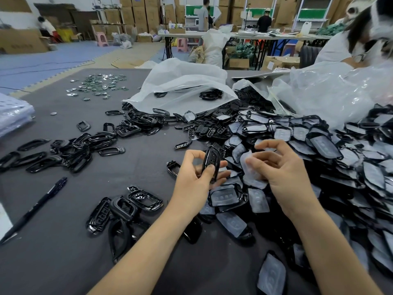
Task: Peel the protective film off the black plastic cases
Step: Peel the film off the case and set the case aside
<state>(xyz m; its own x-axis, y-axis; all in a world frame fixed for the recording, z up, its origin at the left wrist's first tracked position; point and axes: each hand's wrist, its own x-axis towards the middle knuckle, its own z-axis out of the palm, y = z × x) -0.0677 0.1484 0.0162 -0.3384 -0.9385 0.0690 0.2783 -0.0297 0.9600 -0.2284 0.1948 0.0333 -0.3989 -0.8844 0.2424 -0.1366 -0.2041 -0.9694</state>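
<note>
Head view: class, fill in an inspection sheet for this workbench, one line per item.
Surface: grey table, much of it covered with parts.
Job's things: black case in the left hand; film in the right hand, apparently clear of the case; pile of filmed cases at right; bare cases at left.
Clutter: pen, white plastic bags, small green parts.
Grippers: left hand grips the case; right hand pinches the film.
Cables: nothing seen on the table; thin dark lines on the floor mat may be cables.
Surroundings: cardboard boxes, other tables, people.
</note>
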